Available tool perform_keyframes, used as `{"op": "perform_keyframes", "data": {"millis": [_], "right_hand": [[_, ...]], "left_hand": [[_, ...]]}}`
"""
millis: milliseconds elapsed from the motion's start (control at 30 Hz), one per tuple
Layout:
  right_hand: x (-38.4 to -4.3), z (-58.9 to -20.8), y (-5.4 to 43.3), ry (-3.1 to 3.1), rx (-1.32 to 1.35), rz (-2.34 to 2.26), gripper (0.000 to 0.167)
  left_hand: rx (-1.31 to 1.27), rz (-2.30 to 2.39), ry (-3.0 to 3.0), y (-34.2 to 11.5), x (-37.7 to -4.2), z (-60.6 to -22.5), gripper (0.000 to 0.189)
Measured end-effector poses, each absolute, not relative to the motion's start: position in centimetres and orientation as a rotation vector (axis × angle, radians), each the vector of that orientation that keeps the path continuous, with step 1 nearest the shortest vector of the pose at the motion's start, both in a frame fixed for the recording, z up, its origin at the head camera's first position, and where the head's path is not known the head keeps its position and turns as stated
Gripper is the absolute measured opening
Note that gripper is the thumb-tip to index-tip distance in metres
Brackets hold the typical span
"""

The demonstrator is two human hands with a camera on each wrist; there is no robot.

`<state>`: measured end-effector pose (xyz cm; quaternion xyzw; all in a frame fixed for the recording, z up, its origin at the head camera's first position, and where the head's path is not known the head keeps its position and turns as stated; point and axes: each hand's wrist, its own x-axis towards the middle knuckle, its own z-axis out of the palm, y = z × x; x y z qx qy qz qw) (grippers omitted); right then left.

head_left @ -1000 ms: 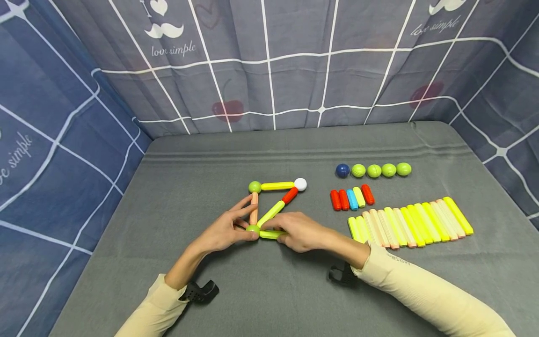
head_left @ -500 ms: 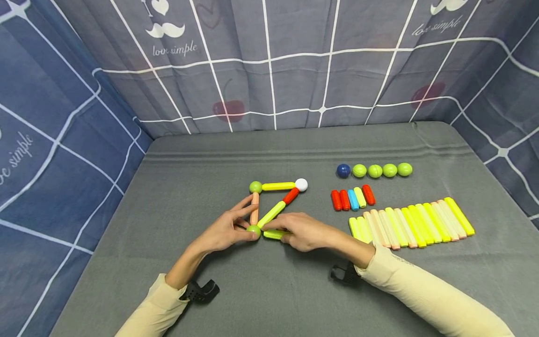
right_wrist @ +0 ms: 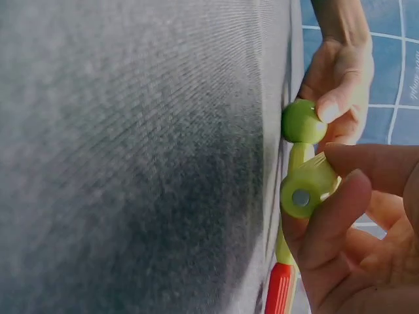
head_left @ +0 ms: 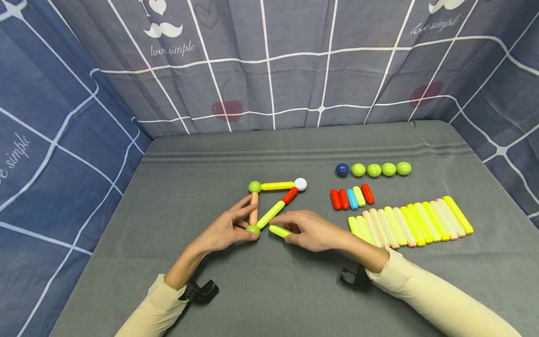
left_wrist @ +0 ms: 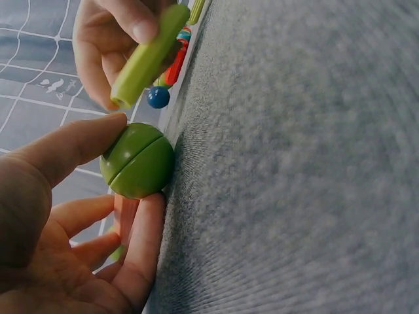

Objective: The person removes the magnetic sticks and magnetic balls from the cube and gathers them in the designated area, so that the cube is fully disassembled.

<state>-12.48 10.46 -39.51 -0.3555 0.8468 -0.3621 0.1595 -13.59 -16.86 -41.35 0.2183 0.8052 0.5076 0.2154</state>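
Observation:
With thumb and fingers, my left hand (head_left: 225, 229) holds the lower green ball (head_left: 253, 230) of a four-sided outline on the grey cloth. An orange stick (head_left: 254, 209) runs from that ball to another green ball (head_left: 254, 186). From there a yellow stick (head_left: 277, 186) reaches a white ball (head_left: 300, 184). A red stick (head_left: 289, 195) and a yellow-green stick (head_left: 270, 215) form the slanting side. My right hand (head_left: 309, 230) pinches a separate yellow-green magnetic stick (right_wrist: 308, 186), whose round end shows a metal disc. It is apart from the lower ball.
At right lie a row of long yellow and pinkish sticks (head_left: 410, 224) and several short coloured sticks (head_left: 352, 198). Behind them sit a dark blue ball (head_left: 342, 170) and several green balls (head_left: 374, 170). A patterned curtain (head_left: 294, 61) surrounds the table.
The right hand has drawn its yellow-green stick away from the lower green ball, to the right, and tilted it. The left hand keeps its hold on the ball.

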Motion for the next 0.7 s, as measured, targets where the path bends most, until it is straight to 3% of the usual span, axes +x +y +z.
{"op": "perform_keyframes", "data": {"millis": [700], "right_hand": [[-11.0,-38.7,15.2,2.222,-0.63,-1.444,0.034]], "left_hand": [[0.592,1.403,2.248,-16.7,-13.6,-41.3,0.08]]}}
